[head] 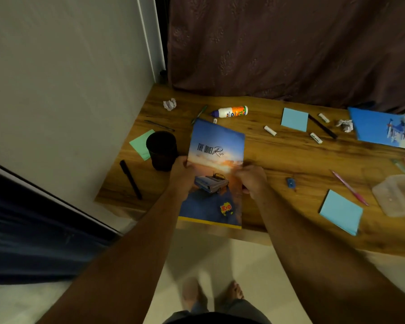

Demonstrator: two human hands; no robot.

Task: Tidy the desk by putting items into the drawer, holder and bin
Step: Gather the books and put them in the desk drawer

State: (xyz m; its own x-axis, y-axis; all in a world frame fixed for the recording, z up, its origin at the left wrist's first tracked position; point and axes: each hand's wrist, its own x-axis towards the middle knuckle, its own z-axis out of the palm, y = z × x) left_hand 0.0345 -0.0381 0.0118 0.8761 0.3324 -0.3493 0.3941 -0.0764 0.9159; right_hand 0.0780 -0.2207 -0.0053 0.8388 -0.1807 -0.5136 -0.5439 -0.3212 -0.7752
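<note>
Head view: both hands are gripping the notebook (216,160) at the bench (290,155) near edge. Left hand (181,174) fingers are curling round its left edge, right hand (251,180) fingers are pinching its right edge. Black holder (161,149) is standing just left of it. Glue bottle (230,111) is lying beyond. Blue sticky pads (340,212), pink pen (350,188) are sitting to the right.
</note>
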